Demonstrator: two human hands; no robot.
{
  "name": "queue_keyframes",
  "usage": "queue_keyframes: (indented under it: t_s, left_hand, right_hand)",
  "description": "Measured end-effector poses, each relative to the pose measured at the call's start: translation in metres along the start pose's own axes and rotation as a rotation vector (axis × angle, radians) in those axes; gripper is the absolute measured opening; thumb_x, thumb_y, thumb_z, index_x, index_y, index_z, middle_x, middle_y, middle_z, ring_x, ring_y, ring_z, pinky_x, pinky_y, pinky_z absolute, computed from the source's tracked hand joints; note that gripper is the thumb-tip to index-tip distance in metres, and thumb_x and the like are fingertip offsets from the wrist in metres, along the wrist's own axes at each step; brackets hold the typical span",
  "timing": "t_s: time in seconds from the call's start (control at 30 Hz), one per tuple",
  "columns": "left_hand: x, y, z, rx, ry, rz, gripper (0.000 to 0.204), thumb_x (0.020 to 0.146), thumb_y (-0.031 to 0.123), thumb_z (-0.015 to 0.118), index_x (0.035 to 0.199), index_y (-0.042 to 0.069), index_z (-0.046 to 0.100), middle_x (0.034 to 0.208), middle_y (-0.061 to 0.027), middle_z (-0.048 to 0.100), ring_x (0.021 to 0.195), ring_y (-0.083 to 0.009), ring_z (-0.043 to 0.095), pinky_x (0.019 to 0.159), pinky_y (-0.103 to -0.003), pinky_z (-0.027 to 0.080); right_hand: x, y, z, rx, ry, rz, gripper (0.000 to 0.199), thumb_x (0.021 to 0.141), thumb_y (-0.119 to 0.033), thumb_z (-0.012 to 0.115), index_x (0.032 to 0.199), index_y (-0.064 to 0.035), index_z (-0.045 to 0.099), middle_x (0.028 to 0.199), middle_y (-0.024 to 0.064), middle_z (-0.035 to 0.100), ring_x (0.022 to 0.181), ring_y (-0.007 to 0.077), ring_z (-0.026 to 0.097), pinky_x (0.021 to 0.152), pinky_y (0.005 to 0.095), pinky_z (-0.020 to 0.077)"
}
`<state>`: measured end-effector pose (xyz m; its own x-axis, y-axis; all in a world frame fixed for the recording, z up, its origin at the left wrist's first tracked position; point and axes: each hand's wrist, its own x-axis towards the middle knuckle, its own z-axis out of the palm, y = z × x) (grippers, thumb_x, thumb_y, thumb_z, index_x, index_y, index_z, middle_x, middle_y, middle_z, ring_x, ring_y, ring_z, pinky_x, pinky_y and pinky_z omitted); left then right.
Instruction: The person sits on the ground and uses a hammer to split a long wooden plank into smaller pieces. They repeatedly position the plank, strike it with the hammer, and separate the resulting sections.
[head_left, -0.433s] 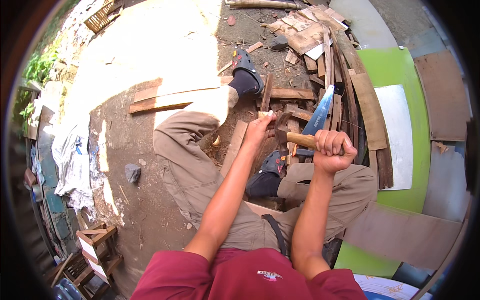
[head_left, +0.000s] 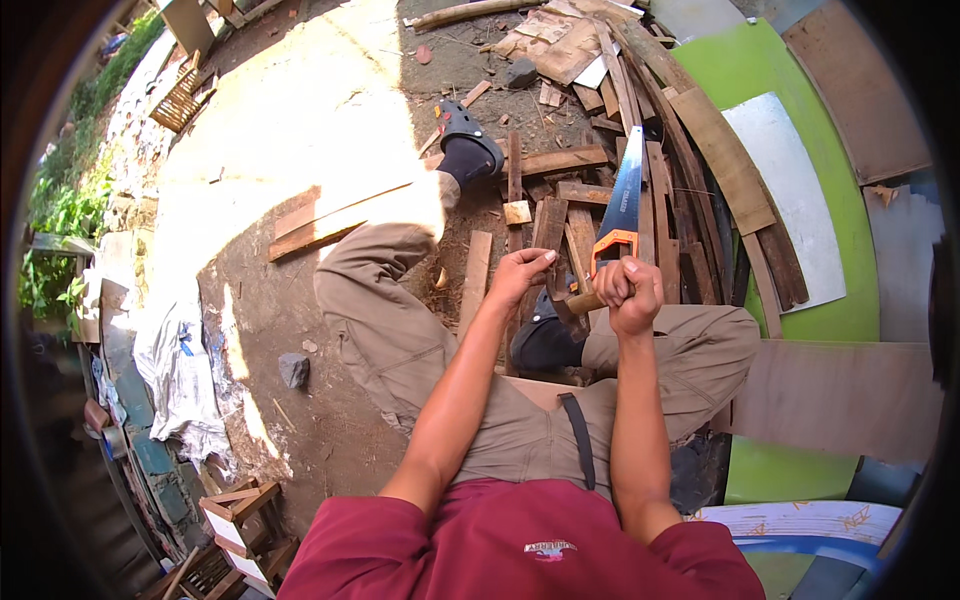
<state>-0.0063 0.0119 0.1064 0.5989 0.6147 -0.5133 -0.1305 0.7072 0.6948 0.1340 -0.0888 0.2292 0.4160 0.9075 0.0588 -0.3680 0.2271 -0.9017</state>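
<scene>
Seated on the dirt ground (head_left: 300, 330), the person closes the right hand (head_left: 632, 292) in a fist round a wooden tool handle (head_left: 583, 301); its head is hidden. The left hand (head_left: 520, 272) curls its fingers on an upright wood strip (head_left: 548, 232), beside a blue handsaw (head_left: 620, 205) lying on the scrap-wood pile (head_left: 600, 130). Nothing looks joined yet; a slatted crate (head_left: 182, 95) at the far left edge holds nothing I can make out.

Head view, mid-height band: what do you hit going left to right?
White tarp → grey stone → left knee → left hand gripping a wood slat → right hand on a wooden handle → green panel.
</scene>
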Motion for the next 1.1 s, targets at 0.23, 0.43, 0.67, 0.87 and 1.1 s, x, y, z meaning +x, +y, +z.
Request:
queue_keyframes:
  t_s: [0.23, 0.43, 0.67, 0.87, 1.1]
  left_hand:
    - [0.041, -0.040, -0.061, 0.728, 0.770, 0.234, 0.051, 0.083, 0.030, 0.076, 0.120, -0.001, 0.060, 0.107, -0.0163, 0.068, 0.101, -0.0292, 0.065, 0.088, -0.039, 0.051]
    - [0.054, -0.061, -0.083, 0.976, 0.485, -0.068, 0.072, 0.081, 0.041, 0.074, 0.132, -0.005, 0.050, 0.127, -0.0292, 0.057, 0.119, -0.0402, 0.056, 0.101, -0.043, 0.044]
    - [0.073, -0.090, -0.078, 1.109, 0.539, 0.126, 0.076, 0.084, 0.034, 0.070, 0.139, -0.007, 0.037, 0.138, -0.0303, 0.046, 0.130, -0.0411, 0.045, 0.107, -0.042, 0.037]
    - [0.108, -0.040, -0.069, 1.105, 0.526, 0.203, 0.084, 0.083, 0.031, 0.073, 0.143, -0.009, 0.029, 0.143, -0.0317, 0.039, 0.135, -0.0407, 0.039, 0.111, -0.042, 0.034]
    - [0.154, -0.016, -0.090, 0.737, 0.338, 0.118, 0.092, 0.082, 0.038, 0.074, 0.145, -0.009, 0.026, 0.142, -0.0294, 0.044, 0.132, -0.0397, 0.045, 0.109, -0.041, 0.038]
  right_hand:
    - [0.020, 0.012, -0.031, -0.042, 0.167, -0.070, 0.039, 0.095, -0.014, 0.042, 0.056, -0.0073, 0.039, 0.051, 0.0019, 0.038, 0.044, 0.0102, 0.034, 0.045, 0.0273, 0.0310]
    - [0.012, 0.016, -0.073, 0.011, 0.565, -0.152, 0.039, 0.096, -0.014, 0.043, 0.057, -0.0088, 0.040, 0.052, 0.0012, 0.037, 0.046, 0.0119, 0.037, 0.047, 0.0290, 0.0339]
    - [-0.021, 0.043, -0.123, -0.043, 0.788, -0.192, 0.039, 0.096, -0.014, 0.047, 0.058, -0.0096, 0.041, 0.055, 0.0006, 0.039, 0.050, 0.0121, 0.039, 0.050, 0.0286, 0.0344]
    - [-0.023, 0.057, -0.145, -0.041, 0.956, -0.153, 0.036, 0.095, -0.013, 0.050, 0.060, -0.0097, 0.042, 0.056, -0.0003, 0.038, 0.051, 0.0105, 0.037, 0.051, 0.0278, 0.0336]
    - [-0.019, 0.070, -0.147, -0.009, 0.917, -0.061, 0.032, 0.094, -0.014, 0.050, 0.063, -0.0098, 0.041, 0.057, -0.0002, 0.037, 0.051, 0.0115, 0.038, 0.051, 0.0285, 0.0345]
